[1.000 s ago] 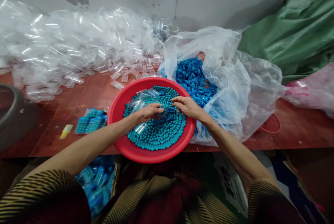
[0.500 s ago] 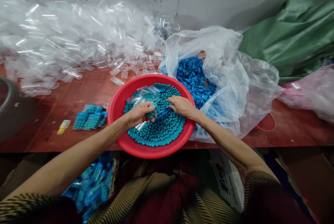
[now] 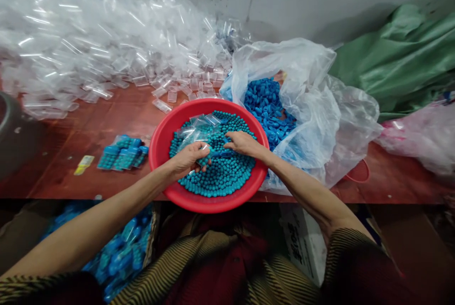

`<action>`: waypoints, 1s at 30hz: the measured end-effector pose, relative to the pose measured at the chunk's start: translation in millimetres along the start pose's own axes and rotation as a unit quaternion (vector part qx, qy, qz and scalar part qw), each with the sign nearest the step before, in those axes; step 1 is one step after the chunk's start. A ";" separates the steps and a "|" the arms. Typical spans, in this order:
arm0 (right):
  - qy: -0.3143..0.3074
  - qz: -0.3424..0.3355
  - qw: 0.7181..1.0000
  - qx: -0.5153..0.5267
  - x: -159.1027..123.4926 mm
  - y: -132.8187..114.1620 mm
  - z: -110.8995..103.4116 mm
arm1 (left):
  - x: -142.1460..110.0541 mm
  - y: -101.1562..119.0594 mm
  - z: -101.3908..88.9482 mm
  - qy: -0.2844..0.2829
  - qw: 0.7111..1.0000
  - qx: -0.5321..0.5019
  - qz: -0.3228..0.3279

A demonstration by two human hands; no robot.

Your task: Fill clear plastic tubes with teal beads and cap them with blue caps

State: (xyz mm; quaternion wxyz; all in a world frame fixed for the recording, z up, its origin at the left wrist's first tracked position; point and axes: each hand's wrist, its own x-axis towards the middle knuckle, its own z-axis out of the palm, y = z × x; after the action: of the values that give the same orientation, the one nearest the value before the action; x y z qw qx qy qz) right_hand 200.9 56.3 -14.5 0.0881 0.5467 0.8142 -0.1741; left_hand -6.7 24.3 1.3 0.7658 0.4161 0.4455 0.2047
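Observation:
A red plastic basin (image 3: pixel 159 184) holds a layer of round turquoise beads (image 3: pixel 227 179). Over its left half my left hand (image 3: pixel 194 157) is closed around a small clear plastic case (image 3: pixel 204 159), with turquoise showing through it. Several more clear cases (image 3: pixel 199 127) lie on the beads behind that hand. My right hand (image 3: pixel 243 143) is at the beads on the right side, thumb and fingers curled together; what they pinch is too small to make out. Blue plastic pieces (image 3: pixel 223 153) lie on the beads between my hands.
Behind the basin spreads a big heap of clear cases (image 3: pixel 117 49). To the right, a plastic bag (image 3: pixel 313 106) holds blue plastic parts (image 3: pixel 266 106). Bead-filled cases with blue caps (image 3: pixel 122 153) lie at left, near a yellow-white label (image 3: pixel 84 165). More filled cases (image 3: pixel 124 248) fill a box below.
My right hand has shifted slightly left over the beads, its fingers less extended toward the blue pieces. My left hand keeps its case. The whole view has shifted a little.

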 end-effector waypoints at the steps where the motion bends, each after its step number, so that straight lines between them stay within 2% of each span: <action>1: 0.006 0.002 1.000 0.000 -2.2 0.0 -2.1 | -0.8 1.4 0.3 -0.012 1.000 -0.015 0.002; 7: 0.065 0.056 0.989 -0.122 -21.2 -11.0 -4.2 | -8.9 8.0 0.1 -0.062 0.994 -0.089 0.016; 9: 0.059 0.009 0.991 -0.118 -23.4 -18.3 1.1 | -9.8 8.8 -1.1 -0.075 0.991 -0.108 0.034; 12: 0.008 -0.074 0.991 -0.107 -20.3 -30.4 15.3 | -10.7 9.8 -3.0 -0.100 0.984 -0.133 0.057; 15: -0.023 -0.087 0.989 -0.119 -14.8 -36.7 25.8 | -12.1 9.4 -3.3 -0.118 0.982 -0.132 0.063; 18: -0.003 -0.067 0.989 -0.130 -15.5 -35.3 20.3 | -11.3 6.3 -2.3 -0.097 0.987 -0.100 0.076; 21: 0.029 -0.051 0.991 -0.122 -25.6 -33.3 1.9 | -6.4 1.5 -1.5 -0.037 0.992 -0.023 0.121; 25: 0.073 -0.082 0.991 -0.078 -43.4 -34.9 -22.0 | 0.3 -5.0 -1.3 0.007 0.983 0.082 0.163; 28: 0.098 -0.115 0.987 -0.047 -51.1 -35.7 -30.9 | 1.5 -8.2 -0.9 0.007 0.979 0.106 0.175; 30: 0.113 -0.109 0.986 -0.060 -53.8 -36.1 -32.5 | 0.3 -8.4 0.2 0.029 0.976 0.110 0.188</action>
State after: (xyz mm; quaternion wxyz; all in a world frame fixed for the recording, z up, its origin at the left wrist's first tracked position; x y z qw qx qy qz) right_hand 190.0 10.1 40.3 0.0093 0.4648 0.8825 -0.0705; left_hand -6.8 19.6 -5.6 0.6498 0.5682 0.4013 0.3066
